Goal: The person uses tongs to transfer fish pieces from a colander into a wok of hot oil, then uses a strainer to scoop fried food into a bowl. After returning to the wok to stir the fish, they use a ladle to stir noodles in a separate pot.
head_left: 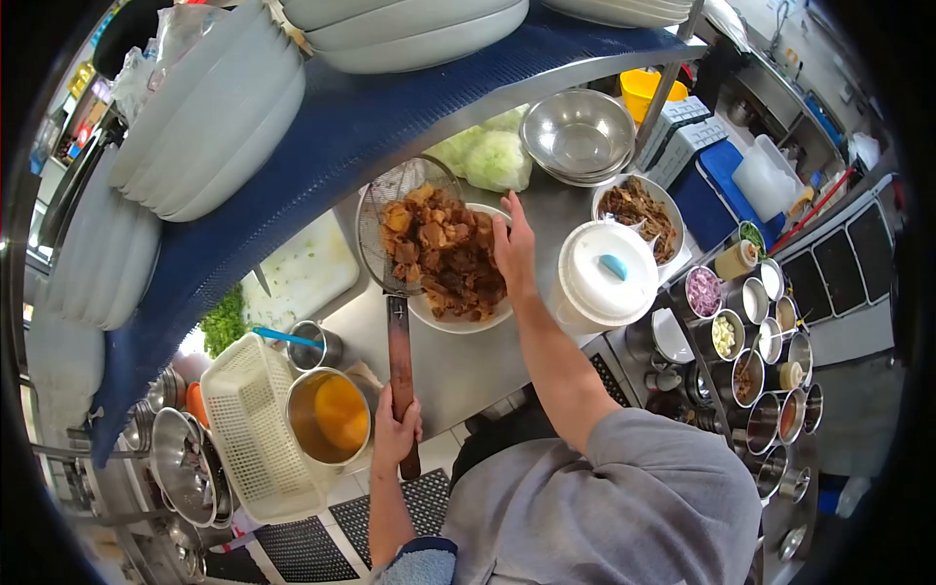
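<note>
My left hand (394,429) is wrapped round the long wooden handle of a wire mesh strainer (370,219). The strainer's round basket lies over the left side of a white bowl (458,325). Browned, cooked meat pieces (453,258) fill the bowl and spread into the mesh. At the bowl's right side is my right hand (517,244), open, with the fingers stretched forward and the thumb beside the meat. Whether its palm presses on the bowl's rim is hidden.
Overhead, a shelf (390,107) carries stacked white bowls. Around the counter stand a lidded white tub (606,268), steel bowls (577,136), a bowl of shredded meat (673,210), a cutting board (312,263), a knife (261,281), a pot of beaten egg (330,417) and a plastic basket (249,429).
</note>
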A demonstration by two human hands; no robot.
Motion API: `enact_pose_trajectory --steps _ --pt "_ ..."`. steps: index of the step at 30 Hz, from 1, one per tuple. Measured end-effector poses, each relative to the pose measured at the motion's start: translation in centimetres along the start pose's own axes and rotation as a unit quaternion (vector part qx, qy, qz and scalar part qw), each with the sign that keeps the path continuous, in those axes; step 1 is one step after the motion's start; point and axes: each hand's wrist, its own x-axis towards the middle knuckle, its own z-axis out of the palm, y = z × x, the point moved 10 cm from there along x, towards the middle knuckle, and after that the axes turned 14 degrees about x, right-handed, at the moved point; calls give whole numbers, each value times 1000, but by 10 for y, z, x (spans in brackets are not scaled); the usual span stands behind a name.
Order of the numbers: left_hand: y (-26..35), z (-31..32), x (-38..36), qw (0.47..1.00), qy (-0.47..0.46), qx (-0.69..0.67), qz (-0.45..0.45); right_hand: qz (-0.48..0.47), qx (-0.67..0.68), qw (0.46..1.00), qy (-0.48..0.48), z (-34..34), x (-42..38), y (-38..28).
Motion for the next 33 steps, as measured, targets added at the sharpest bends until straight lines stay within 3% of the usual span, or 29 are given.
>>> enact_pose_trajectory --steps 9,13,18,25,33 --pt "0 -5 1 1000 -4 11 2 7 -58 998 -7 -15 -16 21" --pt "6 -4 -1 1000 6 -6 1 -71 -166 983 9 -19 -21 11" --pt "7 -2 0 1000 13 -10 -12 -54 -130 990 17 -23 -20 13" --pt "17 -10 -7 996 45 70 -14 -80 -67 993 -62 11 -22 -26" --pt "23 -14 0 990 63 128 -7 -95 -8 994 -50 29 -19 -41"
